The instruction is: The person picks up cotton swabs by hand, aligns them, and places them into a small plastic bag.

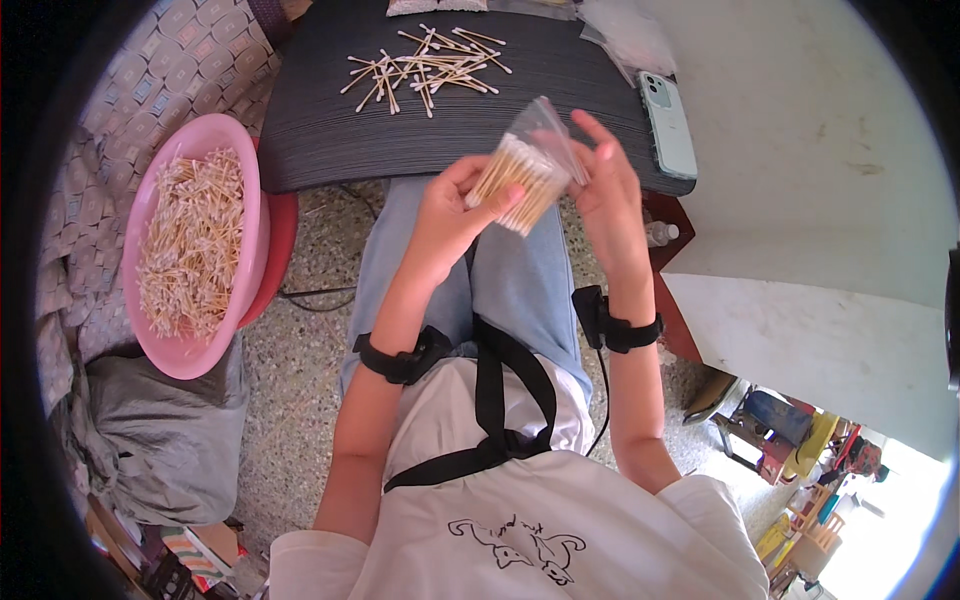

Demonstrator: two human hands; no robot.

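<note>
I hold the swab bundle [517, 183] pinched in my left hand [450, 215], its long axis slanting from near-right up to far-left, while my right hand [605, 185] grips what looks like the clear bag [550, 130] around its far end.

A bundle of cotton swabs [518, 183] sits between the fingers of the left hand [450, 215] and the right hand [605, 190], partly inside a small plastic bag [548, 130] that lies against the right fingers. Beyond the fingertips, loose swabs [425, 68] lie scattered on the table [330, 130]. A phone [668, 122] lies on the table just right of the right fingers. Well left of the left fingers, a basin [180, 350] holds a heap of swabs.
</note>
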